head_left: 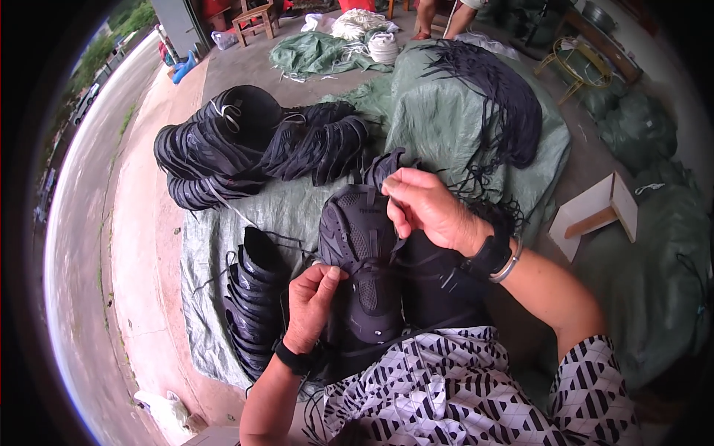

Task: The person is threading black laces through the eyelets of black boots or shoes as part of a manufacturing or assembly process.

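Note:
A black shoe upper [361, 230] with mesh panels lies over my lap, its rounded toe toward me. At its left edge, my left hand [311, 301] is closed, thumb and forefinger pinching a thin black shoelace beside the eyelets. My right hand [428, 208] is raised over the upper's right side near the ankle opening. Its fingers are closed on a dark strand of lace that hangs down toward the upper. Black lace crosses the middle of the upper. The exact lace ends are hidden by my fingers.
Left of my lap lies a nested row of black uppers [256, 320]. Larger tied bundles of uppers [245, 141] sit beyond. A heap of black laces [506, 104] drapes over a green-covered stack [424, 111]. An open white carton [595, 212] stands at right; another person's legs [446, 18] show far off.

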Tool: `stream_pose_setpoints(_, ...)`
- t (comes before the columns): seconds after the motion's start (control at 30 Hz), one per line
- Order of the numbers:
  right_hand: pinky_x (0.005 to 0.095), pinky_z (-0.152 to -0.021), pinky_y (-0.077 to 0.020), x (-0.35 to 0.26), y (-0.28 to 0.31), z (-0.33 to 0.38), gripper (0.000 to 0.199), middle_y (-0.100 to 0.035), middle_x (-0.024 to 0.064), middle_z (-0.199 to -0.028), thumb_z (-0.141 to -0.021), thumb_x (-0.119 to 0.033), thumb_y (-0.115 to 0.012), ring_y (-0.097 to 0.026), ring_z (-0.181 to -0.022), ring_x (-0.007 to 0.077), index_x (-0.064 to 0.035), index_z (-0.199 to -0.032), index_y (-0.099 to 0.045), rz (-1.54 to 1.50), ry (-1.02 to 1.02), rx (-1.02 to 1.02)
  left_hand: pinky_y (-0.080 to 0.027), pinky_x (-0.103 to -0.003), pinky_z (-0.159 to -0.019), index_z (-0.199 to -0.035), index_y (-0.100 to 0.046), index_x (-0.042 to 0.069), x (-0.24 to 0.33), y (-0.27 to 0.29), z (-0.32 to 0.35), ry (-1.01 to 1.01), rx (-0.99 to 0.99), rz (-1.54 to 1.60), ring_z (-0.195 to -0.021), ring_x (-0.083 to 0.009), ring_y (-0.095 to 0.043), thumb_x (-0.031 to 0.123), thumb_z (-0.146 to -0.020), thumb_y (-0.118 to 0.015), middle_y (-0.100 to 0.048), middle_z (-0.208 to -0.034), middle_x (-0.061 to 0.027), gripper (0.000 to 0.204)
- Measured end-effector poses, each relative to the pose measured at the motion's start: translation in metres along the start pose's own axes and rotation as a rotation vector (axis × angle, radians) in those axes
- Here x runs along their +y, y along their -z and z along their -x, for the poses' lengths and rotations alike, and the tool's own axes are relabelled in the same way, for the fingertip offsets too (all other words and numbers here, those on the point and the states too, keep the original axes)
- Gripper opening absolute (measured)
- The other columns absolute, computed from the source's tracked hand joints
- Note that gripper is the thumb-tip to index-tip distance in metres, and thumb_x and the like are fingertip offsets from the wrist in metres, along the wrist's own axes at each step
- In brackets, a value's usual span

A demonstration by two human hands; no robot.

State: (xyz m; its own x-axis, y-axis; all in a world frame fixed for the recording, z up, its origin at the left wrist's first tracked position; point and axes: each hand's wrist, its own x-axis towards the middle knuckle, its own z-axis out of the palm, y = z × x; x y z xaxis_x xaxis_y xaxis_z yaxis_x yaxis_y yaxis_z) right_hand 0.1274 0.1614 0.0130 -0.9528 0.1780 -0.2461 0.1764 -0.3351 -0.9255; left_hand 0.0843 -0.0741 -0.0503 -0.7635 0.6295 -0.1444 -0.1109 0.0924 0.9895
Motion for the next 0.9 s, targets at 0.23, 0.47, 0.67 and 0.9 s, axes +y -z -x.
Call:
stream_pose_setpoints(0.23, 0.0218, -0.058, -0.0478, 0.022, 0.004, -0.006, 0.022, -0.058, 0.003, -0.073, -0.091, -0.015, -0.053, -0.055, -0.058, 0.0088, 0.0021, -0.102, -0.06, 0.348, -0.074, -0.283, -0.039, -0.023, -0.064, -0.074, -0.059, 0.0, 0.008, 0.0, -0.011, -0.003, -0.075, -0.141, -0.068, -0.0062, -0.047, 0.013, -0.088, -0.059, -0.055, -0.072, 0.0015, 0.02)
stream_pose_setpoints(0.47, 0.0221, -0.052, -0.0489, 0.017, 0.017, -0.011, 0.025, -0.061, 0.0054, -0.069, -0.095, -0.021, -0.047, -0.06, -0.055, 0.0118, 0.0014, -0.096, -0.056, 0.252, -0.196, -0.386, -0.039, -0.024, -0.062, -0.074, -0.059, -0.001, 0.012, -0.006, -0.016, 0.13, -0.021, -0.094, -0.068, -0.0071, -0.047, 0.013, -0.086, -0.06, -0.053, -0.07, -0.0001, 0.019)
stream_pose_setpoints(0.67, 0.0231, -0.052, -0.0496, 0.018, 0.013, -0.013, 0.018, -0.063, 0.0116, -0.075, -0.093, -0.015, -0.047, -0.061, -0.061, 0.0136, 0.002, -0.099, -0.051, 0.295, -0.176, -0.462, -0.047, -0.04, -0.057, -0.069, -0.053, 0.006, 0.044, -0.019, -0.019, -0.555, 0.062, -1.083, -0.068, -0.0314, -0.056, 0.011, -0.074, -0.065, -0.054, -0.072, -0.0098, 0.013)
stream_pose_setpoints(0.9, 0.0209, -0.054, -0.0455, 0.024, 0.012, -0.009, 0.021, -0.065, 0.0067, -0.076, -0.09, -0.013, -0.05, -0.06, -0.058, 0.0097, 0.0007, -0.102, -0.06, 0.363, -0.138, -0.472, -0.048, -0.041, -0.061, -0.073, -0.057, 0.004, 0.039, -0.012, -0.032, -0.403, -0.101, -1.021, -0.071, -0.0332, -0.059, 0.013, -0.079, -0.06, -0.056, -0.073, -0.0126, 0.011)
